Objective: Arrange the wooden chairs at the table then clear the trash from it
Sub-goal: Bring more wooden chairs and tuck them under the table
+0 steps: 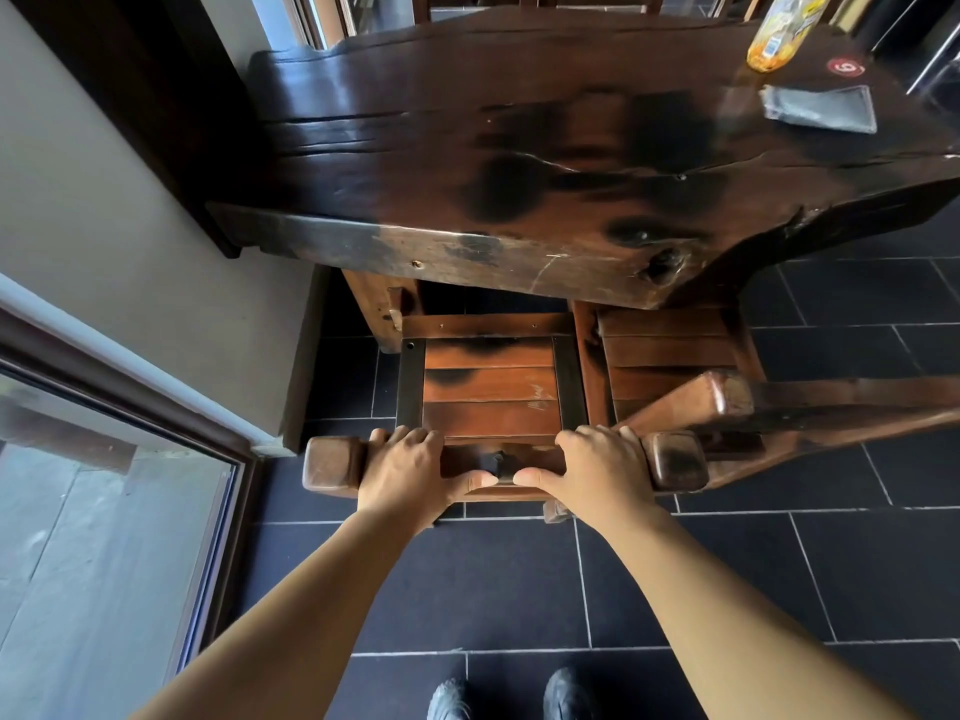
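Both hands grip the top rail of the chair (493,397): left hand (410,467) and right hand (597,467) closed over it, thumbs nearly meeting. The seat sits partly under the table (519,163) at 12 o'clock. Push straight and evenly. A second chair (727,402) crowds at 3 o'clock; the wall (130,210) bounds 9 o'clock. A bottle (779,33) and wrapper (821,109) lie at 1 o'clock.

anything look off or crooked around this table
Yes. The second chair, right of the chair both hands grip, sits skewed, its top rail angled to the table edge. A bottle and grey wrapper remain at the far right.
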Demonstrator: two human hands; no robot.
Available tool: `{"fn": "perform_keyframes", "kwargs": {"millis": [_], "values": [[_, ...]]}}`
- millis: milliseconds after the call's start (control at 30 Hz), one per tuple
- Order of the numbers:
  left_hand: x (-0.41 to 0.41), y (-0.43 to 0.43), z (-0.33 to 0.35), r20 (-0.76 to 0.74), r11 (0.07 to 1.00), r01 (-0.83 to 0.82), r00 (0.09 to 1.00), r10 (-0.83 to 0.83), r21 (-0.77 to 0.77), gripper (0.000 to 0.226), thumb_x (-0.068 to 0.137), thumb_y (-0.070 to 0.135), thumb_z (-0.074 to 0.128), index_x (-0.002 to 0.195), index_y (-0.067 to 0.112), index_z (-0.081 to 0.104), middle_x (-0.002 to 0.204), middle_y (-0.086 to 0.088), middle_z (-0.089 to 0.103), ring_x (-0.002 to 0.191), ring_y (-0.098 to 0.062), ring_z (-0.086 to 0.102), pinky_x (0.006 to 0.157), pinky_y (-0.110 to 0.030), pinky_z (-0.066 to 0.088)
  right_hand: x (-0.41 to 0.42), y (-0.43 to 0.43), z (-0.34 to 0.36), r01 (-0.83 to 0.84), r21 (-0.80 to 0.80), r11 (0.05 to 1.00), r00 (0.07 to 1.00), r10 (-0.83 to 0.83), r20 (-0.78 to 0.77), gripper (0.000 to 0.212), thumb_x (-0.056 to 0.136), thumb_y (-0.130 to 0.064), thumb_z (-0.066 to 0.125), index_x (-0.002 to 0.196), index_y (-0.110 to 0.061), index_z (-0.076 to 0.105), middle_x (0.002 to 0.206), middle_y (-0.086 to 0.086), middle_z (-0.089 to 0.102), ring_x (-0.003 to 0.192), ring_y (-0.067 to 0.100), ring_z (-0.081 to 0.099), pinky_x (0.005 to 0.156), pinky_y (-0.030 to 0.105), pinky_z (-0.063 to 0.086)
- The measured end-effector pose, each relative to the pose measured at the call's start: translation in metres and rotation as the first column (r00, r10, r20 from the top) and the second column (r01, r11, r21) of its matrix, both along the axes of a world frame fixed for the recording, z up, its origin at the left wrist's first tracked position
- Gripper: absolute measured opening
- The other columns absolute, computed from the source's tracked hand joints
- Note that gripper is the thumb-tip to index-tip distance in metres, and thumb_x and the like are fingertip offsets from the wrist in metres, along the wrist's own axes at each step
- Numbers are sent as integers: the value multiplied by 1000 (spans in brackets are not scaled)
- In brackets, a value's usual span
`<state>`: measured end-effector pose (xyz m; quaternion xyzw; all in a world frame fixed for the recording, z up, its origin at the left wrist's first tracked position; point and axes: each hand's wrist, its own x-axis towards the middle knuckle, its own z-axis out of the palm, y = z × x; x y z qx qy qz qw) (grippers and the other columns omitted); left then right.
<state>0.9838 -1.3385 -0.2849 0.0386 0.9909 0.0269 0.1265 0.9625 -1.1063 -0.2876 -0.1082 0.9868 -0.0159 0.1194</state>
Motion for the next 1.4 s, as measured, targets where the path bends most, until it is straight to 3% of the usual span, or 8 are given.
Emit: {"fn": "perform_keyframes", "kwargs": {"millis": [167, 467, 733, 900, 1133, 1400], "values": [[-21, 0, 0, 7, 1000, -1, 1000, 1, -17, 93, 66, 96, 12, 105, 26, 59, 113, 6, 66, 111, -20, 55, 104, -39, 27, -19, -1, 1, 0, 0, 1000, 1000, 0, -26, 86, 74, -92, 33, 105, -21, 70, 101, -4, 72, 98, 19, 64, 98, 41, 41], [-56, -3, -2, -15, 1000, -9, 1000, 9, -23, 94, 64, 98, 11, 99, 25, 59, 108, 5, 66, 107, -21, 56, 101, -41, 28, -56, -5, 2, -3, 13, 1000, 1000, 3, -15, 90, 73, -92, 30, 113, -21, 69, 108, -2, 71, 105, 21, 62, 98, 41, 39], [-64, -5, -6, -31, 999, 16, 999, -18, -46, 93, 68, 96, 10, 102, 25, 57, 113, 5, 66, 110, -22, 55, 101, -41, 28, -64, -4, -2, -10, 32, 999, 999, 11, -40, 90, 72, -94, 28, 107, -22, 70, 102, -3, 71, 100, 20, 63, 94, 40, 39], [-67, -4, -5, -19, 999, 17, 1000, -18, -36, 84, 74, 94, 19, 104, 25, 56, 115, 5, 65, 111, -22, 54, 103, -42, 29, -66, -4, -3, -28, 61, 998, 998, 32, -59, 92, 73, -94, 22, 108, -24, 70, 102, -4, 71, 99, 20, 63, 93, 40, 39], [-75, -5, -8, -19, 1000, -15, 1000, 15, -11, 89, 67, 97, 18, 104, 27, 59, 114, 8, 65, 111, -19, 54, 102, -41, 29, -71, -4, -5, -19, 38, 999, 998, 21, -61, 100, 68, -96, 12, 105, -23, 70, 99, -4, 70, 97, 20, 63, 92, 41, 39], [-75, -4, -10, -9, 1000, -15, 1000, 14, -20, 90, 66, 96, 17, 108, 28, 58, 116, 8, 64, 112, -19, 53, 103, -41, 30, -72, -4, -6, -16, 64, 998, 997, 21, -76, 96, 70, -95, 14, 103, -23, 70, 99, -4, 70, 97, 20, 63, 89, 40, 38]]}}
